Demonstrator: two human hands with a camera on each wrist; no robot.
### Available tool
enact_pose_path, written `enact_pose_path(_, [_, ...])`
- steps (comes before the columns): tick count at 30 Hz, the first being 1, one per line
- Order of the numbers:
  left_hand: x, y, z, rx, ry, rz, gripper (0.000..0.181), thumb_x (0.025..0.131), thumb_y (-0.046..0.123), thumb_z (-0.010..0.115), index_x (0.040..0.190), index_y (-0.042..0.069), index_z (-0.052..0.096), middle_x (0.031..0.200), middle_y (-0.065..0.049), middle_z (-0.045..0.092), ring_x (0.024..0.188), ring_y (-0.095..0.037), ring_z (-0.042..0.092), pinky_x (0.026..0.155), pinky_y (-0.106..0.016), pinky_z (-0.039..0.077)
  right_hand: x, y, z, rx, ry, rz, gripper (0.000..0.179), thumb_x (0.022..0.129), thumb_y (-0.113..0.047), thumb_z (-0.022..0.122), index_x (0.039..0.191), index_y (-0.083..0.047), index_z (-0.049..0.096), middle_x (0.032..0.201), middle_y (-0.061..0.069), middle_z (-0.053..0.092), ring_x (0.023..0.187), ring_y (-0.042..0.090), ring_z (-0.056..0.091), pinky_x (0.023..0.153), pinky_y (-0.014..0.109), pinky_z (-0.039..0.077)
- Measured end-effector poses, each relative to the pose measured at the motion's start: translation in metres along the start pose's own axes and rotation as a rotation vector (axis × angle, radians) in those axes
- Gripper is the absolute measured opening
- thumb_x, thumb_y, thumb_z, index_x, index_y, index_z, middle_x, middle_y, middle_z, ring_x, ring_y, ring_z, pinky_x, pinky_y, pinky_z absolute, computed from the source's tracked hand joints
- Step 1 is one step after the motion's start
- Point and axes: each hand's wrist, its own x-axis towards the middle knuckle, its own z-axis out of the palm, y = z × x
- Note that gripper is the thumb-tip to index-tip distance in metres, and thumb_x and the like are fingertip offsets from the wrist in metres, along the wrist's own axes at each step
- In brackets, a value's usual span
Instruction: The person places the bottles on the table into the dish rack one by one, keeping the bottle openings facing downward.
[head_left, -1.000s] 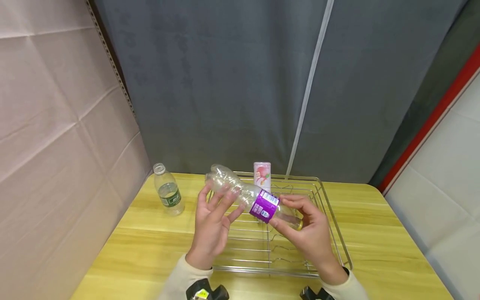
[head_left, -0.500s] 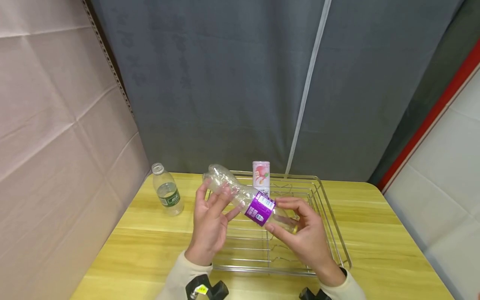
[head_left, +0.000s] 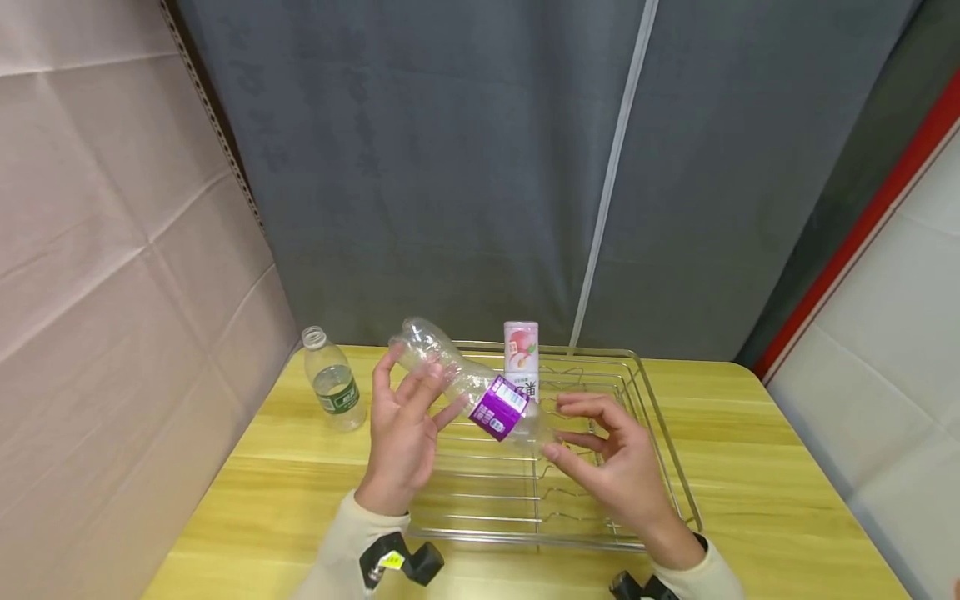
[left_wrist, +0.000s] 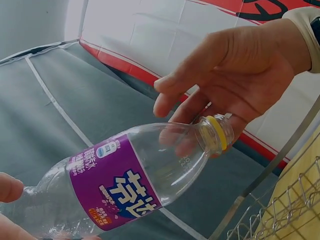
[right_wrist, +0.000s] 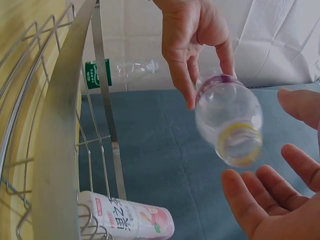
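One wooden table (head_left: 757,467) spreads beneath both hands' fingers, with a wire rack (head_left: 525,540) on it below them. The change is at the right hand (head_left: 626,467) — half a second ago it gripped the neck end of the purple-labelled bottle (head_left: 497,407); now its fingertips stand off and the bottle has shifted leftward. That likely leaves the left hand (head_left: 405,437) bearing it alone.

The purple-labelled bottle slants between the hands: its base end sits between the left thumb and fingers, which grip it, while the neck points at the right fingers, near but apart in the right wrist view. Those right fingers are spread and slightly bent, pinching nothing. Left of the left fingers stands a green-labelled bottle (head_left: 335,385); farther off, between both hands' fingers, a pink container (head_left: 521,358) rises upright in the rack. Smallest is the yellow ring (left_wrist: 219,134) round the neck — just beside the right fingers.
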Motion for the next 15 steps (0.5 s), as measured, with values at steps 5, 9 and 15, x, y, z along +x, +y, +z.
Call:
enact_pose_path(5, [0.009, 0.006, -0.006, 0.03, 0.016, 0.008, 0.071, 0.103, 0.004, 0.065, 0.159, 0.028, 0.027, 0.141, -0.011, 0.053, 0.119, -0.023, 0.068, 0.09, -0.043, 0.066, 0.001, -0.002, -0.008, -0.068, -0.006, 0.035, 0.04, 0.079, 0.013, 0.084, 0.115, 0.002, 0.069, 0.129, 0.002, 0.069, 0.116, 0.012, 0.069, 0.086, 0.035, 0.066])
enact_pose_path(9, [0.018, 0.012, -0.012, 0.062, 0.02, 0.008, 0.074, 0.102, 0.003, 0.066, 0.161, 0.028, 0.028, 0.144, -0.011, 0.052, 0.119, -0.021, 0.069, 0.092, -0.04, 0.065, 0.0, -0.001, -0.018, -0.118, -0.003, 0.058, 0.042, 0.082, 0.011, 0.084, 0.12, 0.001, 0.069, 0.129, -0.001, 0.068, 0.114, 0.007, 0.068, 0.087, 0.03, 0.065])
enact_pose_path(15, [0.037, 0.017, -0.021, 0.15, 0.051, -0.003, 0.076, 0.1, 0.004, 0.069, 0.161, 0.029, 0.031, 0.147, -0.007, 0.045, 0.12, -0.022, 0.067, 0.095, -0.044, 0.064, -0.005, 0.003, -0.039, -0.217, 0.019, 0.124, 0.044, 0.087, 0.005, 0.082, 0.127, -0.003, 0.068, 0.127, -0.011, 0.067, 0.114, 0.003, 0.068, 0.087, 0.024, 0.064])
